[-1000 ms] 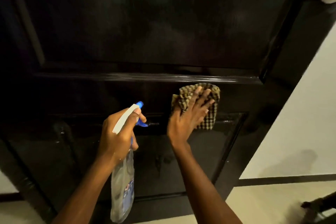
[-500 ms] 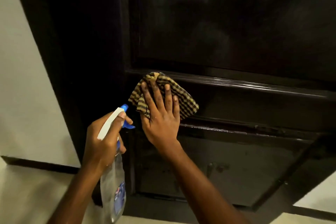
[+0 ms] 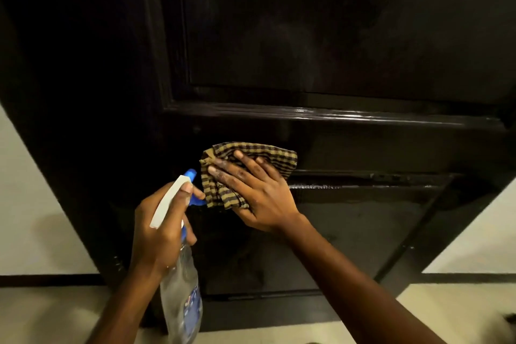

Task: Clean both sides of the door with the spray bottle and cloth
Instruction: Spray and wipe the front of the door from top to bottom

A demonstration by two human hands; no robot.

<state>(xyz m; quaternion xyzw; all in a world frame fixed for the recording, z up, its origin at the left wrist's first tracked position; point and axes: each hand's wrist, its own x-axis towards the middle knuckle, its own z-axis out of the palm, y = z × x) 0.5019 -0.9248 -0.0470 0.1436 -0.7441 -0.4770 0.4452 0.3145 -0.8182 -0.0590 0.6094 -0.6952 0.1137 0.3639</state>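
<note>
- The dark brown door (image 3: pixel 307 36) fills most of the view. It is glossy and panelled, with a large upper panel, a plain cross rail below it and a smaller lower panel framed by raised moulding.
- A pale wall (image 3: pixel 30 204) shows on the left of the door and again on the right, with a dark skirting strip along its foot.
- The light floor (image 3: pixel 55 313) runs along the bottom of the view, under the door's lower edge.
- The spray bottle (image 3: pixel 181 296) is at lower left, in front of the door's left stile. Its clear body with a blue label hangs below the left hand, and its white head slants up toward the door. The blue nozzle tip sits just beside the cloth's left edge.
- The checked cloth (image 3: pixel 252 155), tan and dark, lies crumpled against the cross rail, with its lower left part drooping over the top moulding of the lower panel. It sits under the right hand's fingers and shows beyond them above, to the left and below.
- The right hand (image 3: pixel 259 193) is spread flat, its fingers straight and pointing up and left. It presses the cloth to the door, and its thumb cannot be made out.
- The left hand (image 3: pixel 159 234) grips the bottle's neck with curled fingers. One fingertip rests on the white head and another reaches the blue trigger, which lies close to the cloth's lower left corner.
</note>
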